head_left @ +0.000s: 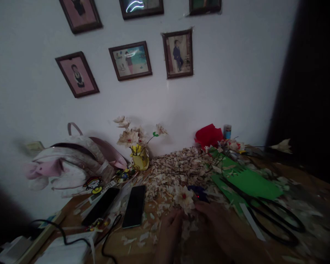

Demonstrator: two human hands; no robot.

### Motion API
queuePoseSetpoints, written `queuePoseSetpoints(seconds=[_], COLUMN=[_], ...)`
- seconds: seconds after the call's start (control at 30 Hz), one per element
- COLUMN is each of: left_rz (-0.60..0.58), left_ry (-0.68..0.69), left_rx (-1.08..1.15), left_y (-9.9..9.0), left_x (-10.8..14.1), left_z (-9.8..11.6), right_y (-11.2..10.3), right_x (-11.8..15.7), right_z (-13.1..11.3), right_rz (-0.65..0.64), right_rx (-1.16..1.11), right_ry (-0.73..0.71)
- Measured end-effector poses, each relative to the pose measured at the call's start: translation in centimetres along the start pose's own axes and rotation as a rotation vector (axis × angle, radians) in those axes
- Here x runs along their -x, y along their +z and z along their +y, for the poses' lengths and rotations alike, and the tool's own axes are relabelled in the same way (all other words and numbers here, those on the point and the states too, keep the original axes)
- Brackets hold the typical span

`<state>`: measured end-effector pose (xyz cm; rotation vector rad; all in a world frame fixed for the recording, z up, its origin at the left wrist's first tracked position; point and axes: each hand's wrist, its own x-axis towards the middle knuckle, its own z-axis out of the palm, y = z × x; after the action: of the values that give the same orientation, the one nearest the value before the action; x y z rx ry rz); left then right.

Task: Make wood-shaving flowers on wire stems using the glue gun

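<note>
A handmade flower [184,197] with pale, dried-looking petals and a red centre faces up between my two hands. My left hand [171,224] is closed, thumb and fingers pinched together at the flower's lower left edge. On the other side, my right hand [209,215] has its fingers closed at the lower right petals. Dim light blurs the fingertips, and the flower's underside is hidden. Just behind my right hand lies a dark blue object [198,193] with a small red light. Pale scraps [165,172] cover the tabletop around the flower.
Large black scissors [277,220] and green paper [250,183] lie at right, near crumpled red paper [209,136]. A yellow pot [140,160] holds similar flowers. Two phones [134,207], cables and a white backpack [71,165] are at left. Framed pictures [178,54] hang behind.
</note>
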<state>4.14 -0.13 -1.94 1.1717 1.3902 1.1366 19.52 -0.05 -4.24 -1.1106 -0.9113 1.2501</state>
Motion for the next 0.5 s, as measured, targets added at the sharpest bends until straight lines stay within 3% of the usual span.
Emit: queuePoseSetpoints(seconds=[0.27, 0.5], left_rz=[-0.044, -0.158], left_ry=[-0.004, 0.001], left_rx=[0.057, 0.011], left_y=[-0.1, -0.1], left_x=[-0.5, 0.2], left_z=[-1.0, -0.1], right_y=[0.1, 0.4], right_x=[-0.2, 1.0], right_z=[0.2, -1.1], right_rz=[0.012, 0.021], right_rx=[0.001, -0.044], right_ry=[0.063, 0.037])
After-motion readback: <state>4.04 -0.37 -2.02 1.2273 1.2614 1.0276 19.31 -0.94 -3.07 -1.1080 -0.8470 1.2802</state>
